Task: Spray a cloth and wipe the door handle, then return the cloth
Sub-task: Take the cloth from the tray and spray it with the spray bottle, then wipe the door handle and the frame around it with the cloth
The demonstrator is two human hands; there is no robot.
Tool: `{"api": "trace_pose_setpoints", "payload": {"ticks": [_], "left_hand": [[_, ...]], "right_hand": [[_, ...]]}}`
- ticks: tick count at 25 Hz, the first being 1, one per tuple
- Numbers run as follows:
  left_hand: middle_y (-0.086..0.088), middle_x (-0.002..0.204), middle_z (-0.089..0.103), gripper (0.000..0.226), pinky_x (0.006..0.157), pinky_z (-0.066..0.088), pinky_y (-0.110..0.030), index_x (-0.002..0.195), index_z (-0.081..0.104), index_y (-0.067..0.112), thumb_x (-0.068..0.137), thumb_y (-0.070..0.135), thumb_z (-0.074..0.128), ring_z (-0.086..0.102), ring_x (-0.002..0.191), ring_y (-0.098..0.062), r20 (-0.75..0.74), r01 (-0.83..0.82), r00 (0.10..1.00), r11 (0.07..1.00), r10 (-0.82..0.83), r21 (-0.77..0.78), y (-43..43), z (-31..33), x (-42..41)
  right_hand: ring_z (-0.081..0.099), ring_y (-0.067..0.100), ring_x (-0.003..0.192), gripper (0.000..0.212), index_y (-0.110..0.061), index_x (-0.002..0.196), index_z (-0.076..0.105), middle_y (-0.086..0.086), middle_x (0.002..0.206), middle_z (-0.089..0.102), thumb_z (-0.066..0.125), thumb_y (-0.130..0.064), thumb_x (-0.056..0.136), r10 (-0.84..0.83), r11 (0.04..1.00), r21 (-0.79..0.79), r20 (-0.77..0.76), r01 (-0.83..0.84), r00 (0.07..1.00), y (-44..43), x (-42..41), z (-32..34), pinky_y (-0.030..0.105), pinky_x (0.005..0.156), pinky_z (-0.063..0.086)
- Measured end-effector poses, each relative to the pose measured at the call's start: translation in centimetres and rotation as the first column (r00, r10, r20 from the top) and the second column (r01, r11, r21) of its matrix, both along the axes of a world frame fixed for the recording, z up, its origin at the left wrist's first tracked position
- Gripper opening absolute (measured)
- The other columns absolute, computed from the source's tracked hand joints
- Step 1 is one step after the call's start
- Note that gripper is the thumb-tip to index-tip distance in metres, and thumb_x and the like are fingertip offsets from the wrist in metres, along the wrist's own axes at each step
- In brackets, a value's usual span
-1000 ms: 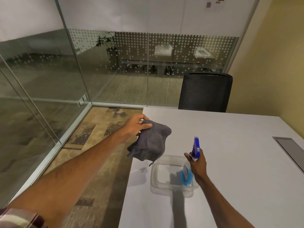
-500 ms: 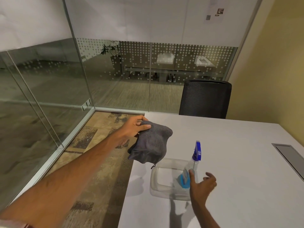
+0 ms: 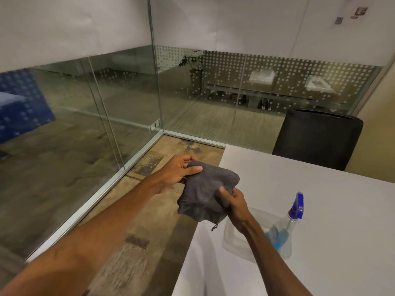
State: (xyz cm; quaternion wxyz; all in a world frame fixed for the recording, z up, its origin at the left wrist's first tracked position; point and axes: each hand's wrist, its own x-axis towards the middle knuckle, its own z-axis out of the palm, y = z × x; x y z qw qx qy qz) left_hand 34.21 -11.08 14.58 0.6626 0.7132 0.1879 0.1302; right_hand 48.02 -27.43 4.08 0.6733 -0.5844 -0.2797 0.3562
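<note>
Head view shows both hands on the grey cloth (image 3: 208, 192), held in the air past the near-left edge of the white surface (image 3: 320, 210), over the patterned floor. The left hand (image 3: 178, 173) pinches the cloth's upper corner between thumb and fingers; the right hand (image 3: 234, 205) is closed on its lower right side, thumb pressed into the fabric. Between them the cloth hangs bunched, a small tag dangling below.

Just right of the right hand, the spray bottle (image 3: 287, 223) stands tilted in a clear plastic tub (image 3: 233, 246) on the surface, in neither hand. From that I judge the spraying step is likely finished, though no wetness can be made out on the cloth. No door handle is visible among the glass walls (image 3: 119, 99), so wiping and returning the cloth to its place both remain.
</note>
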Motion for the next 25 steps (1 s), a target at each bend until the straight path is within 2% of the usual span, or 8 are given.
{"api": "trace_pose_setpoints", "payload": {"ticks": [3, 8, 12, 14, 16, 18, 22, 25], "left_hand": [[0.005, 0.086, 0.073, 0.006, 0.058, 0.052, -0.02, 0.094, 0.063, 0.019, 0.098, 0.015, 0.065, 0.069, 0.078, -0.007, 0.023, -0.177, 0.984, 0.982, 0.179, -0.071, 2.1, -0.9, -5.7], [0.001, 0.1, 0.072, 0.007, 0.072, 0.056, -0.028, 0.109, 0.059, 0.02, 0.104, 0.022, 0.055, 0.069, 0.089, -0.012, 0.066, -0.424, 0.887, 0.864, 0.457, -0.272, 5.4, -3.4, -16.6], [-0.004, 0.125, 0.069, 0.044, 0.094, 0.054, -0.043, 0.13, 0.048, 0.022, 0.094, 0.038, 0.066, 0.068, 0.107, -0.017, -0.024, -0.462, 0.874, 0.815, 0.485, -0.349, 6.7, -5.8, -26.3], [-0.009, 0.121, 0.072, 0.075, 0.086, 0.059, -0.036, 0.143, 0.036, 0.026, 0.083, 0.018, 0.081, 0.071, 0.104, -0.018, -0.007, -0.467, 0.868, 0.811, 0.497, -0.352, 7.0, -6.7, -31.2], [-0.016, 0.109, 0.075, 0.101, 0.08, 0.059, -0.031, 0.147, 0.023, 0.039, 0.078, -0.009, 0.08, 0.073, 0.096, -0.024, 0.032, -0.473, 0.865, 0.835, 0.5, -0.281, 7.2, -7.2, -36.0], [-0.019, 0.104, 0.076, 0.112, 0.076, 0.06, -0.032, 0.147, 0.028, 0.042, 0.072, -0.026, 0.075, 0.074, 0.09, -0.026, 0.061, -0.499, 0.854, 0.846, 0.517, -0.189, 7.7, -7.4, -40.3], [-0.011, 0.095, 0.078, 0.088, 0.079, 0.063, -0.033, 0.142, 0.051, 0.007, 0.066, -0.031, 0.075, 0.074, 0.087, -0.019, 0.069, -0.701, 0.703, 0.707, 0.707, -0.096, 8.7, -7.1, -47.6], [-0.005, 0.089, 0.079, 0.068, 0.07, 0.064, -0.029, 0.129, 0.06, -0.002, 0.067, -0.027, 0.077, 0.075, 0.081, -0.01, 0.063, -0.824, 0.56, 0.563, 0.826, -0.067, 8.9, -6.9, -51.9]], "right_hand": [[0.067, 0.035, 0.107, 0.04, -0.013, 0.115, 0.065, 0.014, 0.114, 0.07, 0.076, -0.032, 0.08, 0.204, 0.977, 0.075, -0.094, -0.198, 0.974, 3.3, -3.1, 0.4, 0.043, 0.086, 0.057], [0.066, 0.039, 0.107, 0.037, -0.009, 0.118, 0.061, 0.021, 0.115, 0.068, 0.072, -0.013, 0.083, 0.396, 0.916, 0.106, -0.107, -0.386, 0.912, 9.6, -11.4, 2.1, 0.046, 0.085, 0.057], [0.064, 0.039, 0.11, 0.039, -0.003, 0.122, 0.058, 0.024, 0.118, 0.066, 0.067, -0.006, 0.085, 0.502, 0.865, 0.145, -0.238, -0.481, 0.831, 14.1, -19.3, 3.5, 0.052, 0.093, 0.054], [0.063, 0.039, 0.111, 0.044, 0.002, 0.127, 0.053, 0.026, 0.124, 0.062, 0.065, -0.004, 0.085, 0.535, 0.843, 0.153, -0.342, -0.516, 0.772, 16.1, -23.1, 4.0, 0.049, 0.093, 0.054], [0.062, 0.037, 0.109, 0.052, 0.006, 0.131, 0.047, 0.029, 0.13, 0.057, 0.064, -0.005, 0.083, 0.542, 0.828, 0.125, -0.427, -0.546, 0.724, 18.0, -26.9, 4.5, 0.045, 0.091, 0.056], [0.06, 0.037, 0.111, 0.051, 0.008, 0.131, 0.046, 0.031, 0.131, 0.054, 0.061, -0.005, 0.085, 0.556, 0.799, 0.097, -0.493, -0.593, 0.669, 19.6, -30.7, 4.6, 0.043, 0.093, 0.053], [0.065, 0.031, 0.107, 0.037, 0.004, 0.122, 0.055, 0.025, 0.122, 0.062, 0.06, 0.004, 0.085, 0.692, 0.665, 0.081, -0.441, -0.742, 0.572, 22.2, -37.8, 5.4, 0.04, 0.095, 0.054], [0.067, 0.031, 0.105, 0.067, -0.003, 0.129, 0.046, 0.02, 0.121, 0.063, 0.069, 0.02, 0.071, 0.759, 0.613, -0.084, -0.216, -0.786, 0.615, 24.1, -42.2, 5.5, 0.041, 0.083, 0.059]]}}
